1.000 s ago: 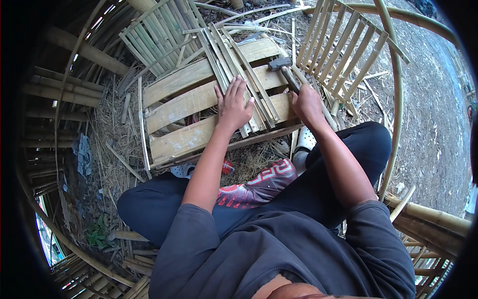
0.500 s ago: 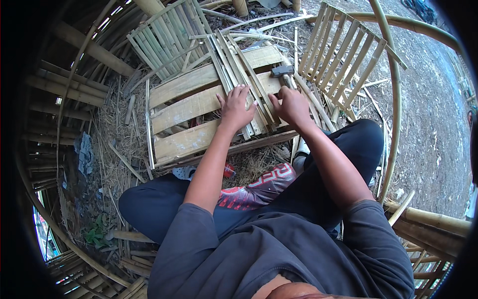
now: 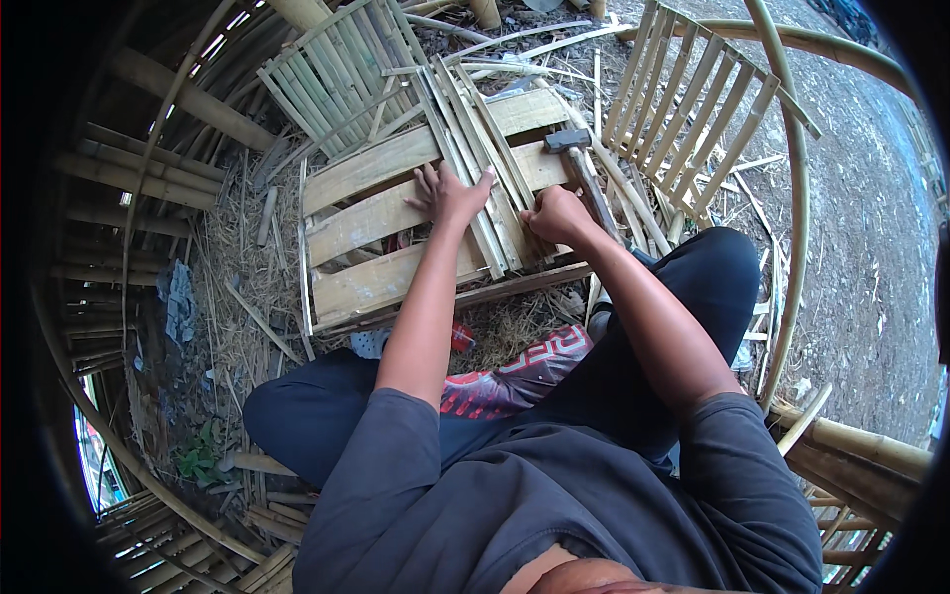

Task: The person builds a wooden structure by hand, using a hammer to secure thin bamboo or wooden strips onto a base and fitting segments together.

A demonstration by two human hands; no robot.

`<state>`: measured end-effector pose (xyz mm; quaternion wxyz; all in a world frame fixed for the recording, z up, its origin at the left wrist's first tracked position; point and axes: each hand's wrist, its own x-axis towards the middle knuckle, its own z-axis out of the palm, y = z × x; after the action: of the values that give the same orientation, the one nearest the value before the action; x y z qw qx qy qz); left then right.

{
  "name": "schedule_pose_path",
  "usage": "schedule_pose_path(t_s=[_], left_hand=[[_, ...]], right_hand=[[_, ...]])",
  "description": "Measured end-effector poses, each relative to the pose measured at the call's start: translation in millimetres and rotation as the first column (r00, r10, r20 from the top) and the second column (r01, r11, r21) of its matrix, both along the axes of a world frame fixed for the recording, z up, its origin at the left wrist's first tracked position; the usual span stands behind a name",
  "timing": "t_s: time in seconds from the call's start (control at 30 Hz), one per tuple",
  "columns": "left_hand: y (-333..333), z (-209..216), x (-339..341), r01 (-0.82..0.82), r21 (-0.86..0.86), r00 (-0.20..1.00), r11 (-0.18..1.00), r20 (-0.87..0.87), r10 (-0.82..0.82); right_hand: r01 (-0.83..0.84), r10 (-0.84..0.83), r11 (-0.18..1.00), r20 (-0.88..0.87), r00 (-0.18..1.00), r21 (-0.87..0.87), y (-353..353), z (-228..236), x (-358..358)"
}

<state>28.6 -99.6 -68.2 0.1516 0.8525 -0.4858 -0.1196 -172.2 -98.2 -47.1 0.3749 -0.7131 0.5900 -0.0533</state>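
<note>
Left hand (image 3: 452, 201) is spread open at the bamboo strips (image 3: 503, 203) lying across a slatted wooden platform (image 3: 356, 233); right hand (image 3: 559, 216) is curled by their right edge, can't tell if it's gripping. Hammer's (image 3: 588, 179) just beside it.

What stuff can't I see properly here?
All in the head view:
What's beneath the right hand: the hand itself covers it.
Bits of the slats: under the strips.
Shoe beside the left forearm: the forearm hides part.
Blue thing, top right: blurred, cut off by the dark rim.
</note>
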Motion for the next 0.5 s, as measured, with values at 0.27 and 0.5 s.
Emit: schedule_pose_path(t_s=[0.27,0.5], left_hand=[[31,-1,190,-0.336,0.026,0.942,0.942,0.022,0.335],[181,-33,412,-0.745,0.064,0.665,0.664,0.146,0.732]], right_hand=[[0.005,-0.011,0.994,0.058,0.998,0.110,-8,-13,-8],[-0.029,0.027,1.000,0.104,0.994,0.013,-4,-8,16]])
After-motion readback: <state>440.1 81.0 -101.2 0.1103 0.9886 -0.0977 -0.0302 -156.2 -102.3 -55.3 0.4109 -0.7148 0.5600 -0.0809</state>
